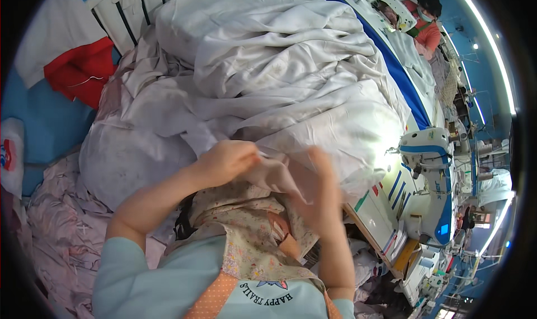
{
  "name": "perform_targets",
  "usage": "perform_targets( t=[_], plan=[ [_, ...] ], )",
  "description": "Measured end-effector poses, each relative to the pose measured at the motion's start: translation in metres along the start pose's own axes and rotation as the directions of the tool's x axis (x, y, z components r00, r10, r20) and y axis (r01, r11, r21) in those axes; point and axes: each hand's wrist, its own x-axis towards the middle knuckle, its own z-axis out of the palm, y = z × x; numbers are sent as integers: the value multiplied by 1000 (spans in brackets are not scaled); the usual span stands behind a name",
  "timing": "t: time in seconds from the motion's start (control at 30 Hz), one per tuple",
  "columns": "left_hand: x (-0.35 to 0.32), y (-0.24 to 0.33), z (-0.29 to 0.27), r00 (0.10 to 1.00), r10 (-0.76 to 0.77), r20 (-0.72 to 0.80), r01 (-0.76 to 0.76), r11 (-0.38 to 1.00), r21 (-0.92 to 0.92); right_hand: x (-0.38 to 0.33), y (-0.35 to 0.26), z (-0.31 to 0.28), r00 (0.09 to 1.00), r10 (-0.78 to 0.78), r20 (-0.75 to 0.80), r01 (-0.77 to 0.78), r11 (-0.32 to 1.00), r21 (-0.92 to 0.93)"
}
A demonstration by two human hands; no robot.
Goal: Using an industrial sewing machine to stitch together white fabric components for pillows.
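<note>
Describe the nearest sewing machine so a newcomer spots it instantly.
Start at the big heap of white cloth across the middle and top. Go right from its lower right edge, past the blurred right hand, to a white-and-blue sewing machine. It looks larger than the machine near the masked co-worker, and shows a small lit blue screen.

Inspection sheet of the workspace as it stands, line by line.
Surface: white tabletop at right, coloured strips or marks on it.
Job's things: pale cloth between the hands; large pale heap beyond.
Clutter: pinkish cloth pile lower left; red cloth upper left.
Hands: left hand has fingers closed on the cloth; right hand blurred, grip unclear.
Cables: none clearly made out.
Surroundings: blue-and-white sewing machine at right; another person upper right; strip lights.
</note>
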Motion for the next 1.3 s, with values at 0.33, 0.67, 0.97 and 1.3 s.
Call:
perform_targets(
  t=[0.33,0.67,0.97,1.3],
  plan=[
    [6,-27,-47,874,246,-419,19,845,535,43,-39,16,989,133,69,-148,944,297],
    [25,-30,-127,760,-70,-646,203,970,134,-63,1,-76,713,649,-267,-338,651,679],
    [49,-32,55,892,-285,350,241,957,163,-306,104,-43,230,972,-50,-955,216,-203],
    [23,-34,69,868,-310,389,218,940,262,-123,37,26,980,197,-12,-197,976,-94]
  ],
)
